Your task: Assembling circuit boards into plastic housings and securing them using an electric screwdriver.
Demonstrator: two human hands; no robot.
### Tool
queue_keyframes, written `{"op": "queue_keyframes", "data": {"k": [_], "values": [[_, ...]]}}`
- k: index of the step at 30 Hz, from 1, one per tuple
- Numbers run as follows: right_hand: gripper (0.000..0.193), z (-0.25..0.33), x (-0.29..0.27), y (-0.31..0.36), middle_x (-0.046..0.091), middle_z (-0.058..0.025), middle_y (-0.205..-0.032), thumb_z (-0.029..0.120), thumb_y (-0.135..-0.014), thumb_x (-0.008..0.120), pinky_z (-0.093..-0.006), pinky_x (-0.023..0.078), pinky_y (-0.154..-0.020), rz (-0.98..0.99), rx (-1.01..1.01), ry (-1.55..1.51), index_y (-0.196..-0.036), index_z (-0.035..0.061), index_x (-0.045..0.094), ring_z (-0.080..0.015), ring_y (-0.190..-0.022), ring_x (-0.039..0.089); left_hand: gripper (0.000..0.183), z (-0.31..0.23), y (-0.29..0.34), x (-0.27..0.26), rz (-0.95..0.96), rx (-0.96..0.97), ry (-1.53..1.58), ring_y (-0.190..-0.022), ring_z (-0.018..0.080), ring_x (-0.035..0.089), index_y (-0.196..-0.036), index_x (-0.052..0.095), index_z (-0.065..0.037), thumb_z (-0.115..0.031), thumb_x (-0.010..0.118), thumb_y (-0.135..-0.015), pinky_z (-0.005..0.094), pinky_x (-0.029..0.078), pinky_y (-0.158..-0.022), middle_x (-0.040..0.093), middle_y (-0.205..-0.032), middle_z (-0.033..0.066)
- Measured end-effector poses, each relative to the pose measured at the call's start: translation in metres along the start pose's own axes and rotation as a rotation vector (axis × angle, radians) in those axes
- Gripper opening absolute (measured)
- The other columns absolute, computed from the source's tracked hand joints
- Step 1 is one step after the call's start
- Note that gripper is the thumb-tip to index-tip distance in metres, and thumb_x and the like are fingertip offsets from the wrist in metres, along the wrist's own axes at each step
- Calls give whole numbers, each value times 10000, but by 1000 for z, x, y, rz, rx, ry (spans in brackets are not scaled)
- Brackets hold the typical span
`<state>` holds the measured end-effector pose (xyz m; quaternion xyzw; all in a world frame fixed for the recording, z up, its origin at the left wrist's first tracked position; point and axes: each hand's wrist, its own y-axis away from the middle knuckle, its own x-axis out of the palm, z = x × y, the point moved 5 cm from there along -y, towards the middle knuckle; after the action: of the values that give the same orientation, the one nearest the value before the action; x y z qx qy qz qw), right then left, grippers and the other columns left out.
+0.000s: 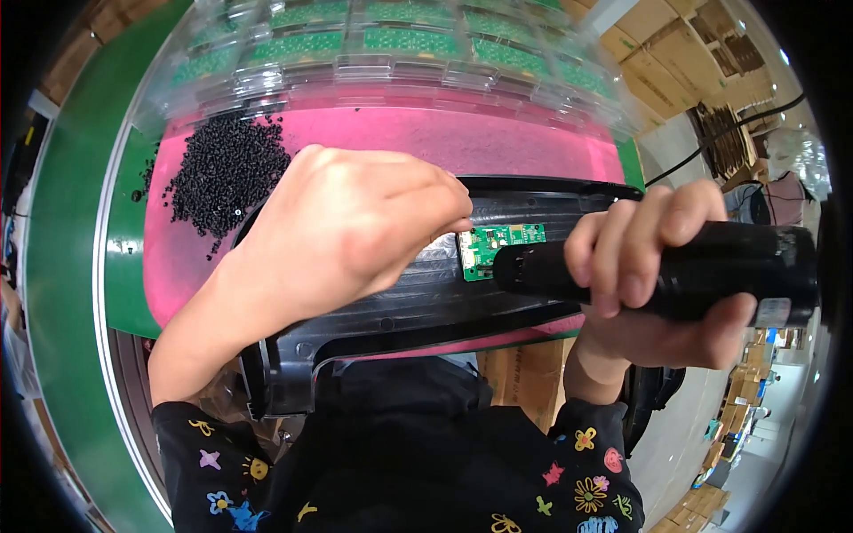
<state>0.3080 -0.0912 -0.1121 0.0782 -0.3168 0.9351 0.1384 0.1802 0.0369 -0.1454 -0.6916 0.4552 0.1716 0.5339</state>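
Note:
A long black plastic housing (400,306) lies open side up in front of me, with a small green circuit board (482,238) inside it. My left hand (351,222) reaches over the housing, its fingers pinched together beside the board's left end. Whatever those fingertips hold, if anything, is hidden. In my right hand (644,253) is a black electric screwdriver (737,266), lying nearly sideways with the fingers wrapped round its body. Its narrower front end points left and covers the board's lower right part; the tip cannot be made out.
A heap of small black screws (229,169) sits at the left of the pink mat (533,142). Stacked clear plastic trays (355,75) with green circuit boards span the far side. Beyond the green table's right edge are cardboard boxes (653,67) and a black cable (702,151).

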Motion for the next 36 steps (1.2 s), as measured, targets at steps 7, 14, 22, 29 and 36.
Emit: {"op": "queue_keyframes", "data": {"k": [7,14,22,29,36], "values": [[547,-18,0,8,491,-10,-619,564,-836,585,-263,394,-458,-136,101,60,-953,45,455,-100,-427,436,137,6,2,3,-12,-104,46,-622,285,582,-765,582,13,-38,708,-759,356,451,-526,566,-691,110],[575,-29,12,-3,536,-10,-629,500,-732,797,-230,395,-440,248,143,-106,-890,62,461,-102,-453,496,107,2,-2,-3,-57,-213,96,-634,317,571,-793,576,19,-27,672,-781,368,452,-546,560,-731,119],[618,-35,23,1,515,2,-598,560,-724,772,-217,369,-409,51,252,16,-904,50,473,-97,-450,481,95,9,10,6,151,-191,183,-697,324,615,-803,634,4,-36,699,-745,402,480,-586,625,-778,112],[553,-2,15,-5,550,15,-640,516,-763,727,-233,425,-462,76,-103,-142,-964,65,478,-84,-444,504,144,6,13,20,281,-161,153,-695,313,623,-818,642,-6,-68,733,-724,390,492,-572,638,-780,85],[433,24,11,-7,530,30,-615,402,-774,689,-212,452,-469,16,-257,-152,-932,69,460,-60,-434,501,133,4,3,15,134,-132,376,-718,280,654,-863,659,15,-8,715,-744,350,526,-616,673,-834,107]]}}
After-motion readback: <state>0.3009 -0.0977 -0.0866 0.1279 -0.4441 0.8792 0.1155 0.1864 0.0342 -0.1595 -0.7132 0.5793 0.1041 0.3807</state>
